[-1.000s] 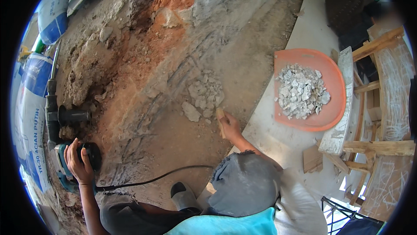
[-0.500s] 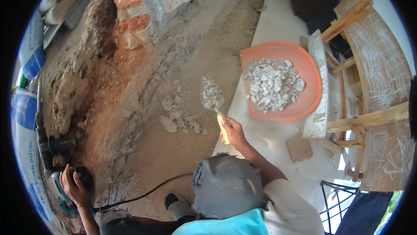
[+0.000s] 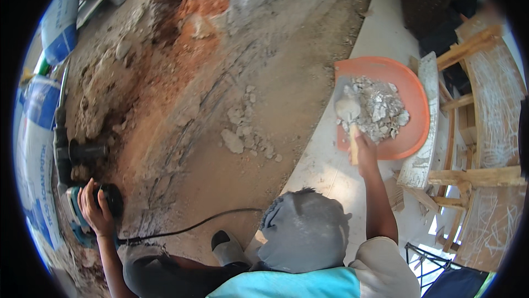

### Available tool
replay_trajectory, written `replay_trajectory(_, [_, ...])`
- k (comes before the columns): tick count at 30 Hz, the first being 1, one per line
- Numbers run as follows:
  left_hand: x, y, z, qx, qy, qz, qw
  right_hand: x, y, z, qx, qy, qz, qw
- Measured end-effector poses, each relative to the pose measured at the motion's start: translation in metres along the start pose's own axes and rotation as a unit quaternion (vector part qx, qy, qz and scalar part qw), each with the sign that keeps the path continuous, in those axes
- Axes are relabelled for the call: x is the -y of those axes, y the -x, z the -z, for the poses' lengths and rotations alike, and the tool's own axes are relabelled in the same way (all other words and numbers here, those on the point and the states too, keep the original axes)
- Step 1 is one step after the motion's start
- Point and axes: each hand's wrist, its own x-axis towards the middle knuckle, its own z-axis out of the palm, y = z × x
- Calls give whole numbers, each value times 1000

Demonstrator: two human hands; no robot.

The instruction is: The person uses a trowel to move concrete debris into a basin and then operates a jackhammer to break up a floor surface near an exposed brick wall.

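In my right hand [image 3: 365, 152] is a trowel [image 3: 354, 144], gripped by its pale wooden handle. Its dusty rounded blade is over the left part of an orange plastic scoop-shaped tub [image 3: 421, 124], against a heap of grey rubble [image 3: 380, 105]. No lump shows on the blade. My left hand [image 3: 95, 210] is curled over the rear body of a teal and black rotary hammer [image 3: 77, 229]; part of its grip is hidden under the palm. The hammer's side handle [image 3: 91, 152] and long bit point away from me. A small pile of broken mortar [image 3: 245, 133] lies on the dirt between my hands.
A black power cord [image 3: 193, 231] curves across the ground from the hammer. Blue and white sacks [image 3: 36, 155] line the left edge. Crumbled soil and exposed brick [image 3: 206, 6] rise at the far left. A plank [image 3: 421, 133] and wooden frames [image 3: 479, 177] stand right of the tub.
My right hand has swung right with the trowel, from above the dirt to the tub. The rubble that lay on the blade is off it. My left hand stays on the hammer.
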Motion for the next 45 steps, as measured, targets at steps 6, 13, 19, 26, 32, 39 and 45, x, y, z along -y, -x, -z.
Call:
replay_trajectory(6, [1, 3, 1, -20, -5, -10, 1000, -66, 62, -53, 68, 269, 1, 961])
replay_trajectory(13, [-5, 0, 1, -24, 7, -7, 1000, -127, 106, -132, 58, 291, 131, 946])
replay_trajectory(19, [-6, 1, 6, -25, 21, 9, 999, -62, 52, -143, 35, 424, 195, 884])
replay_trajectory(26, [-10, -4, 5, -33, 34, 13, 999, -33, -42, -160, 58, 532, 273, 800])
replay_trajectory(32, [-10, -2, 6, -29, 27, 15, 999, -49, -4, -147, 128, 591, 293, 741])
replay_trajectory(39, [-7, 0, 4, -24, 20, 12, 999, -58, 3, -110, 109, 546, 312, 770])
replay_trajectory(45, [-4, -2, 1, -24, 23, 6, 999, -52, -39, -159, 95, 529, 318, 781])
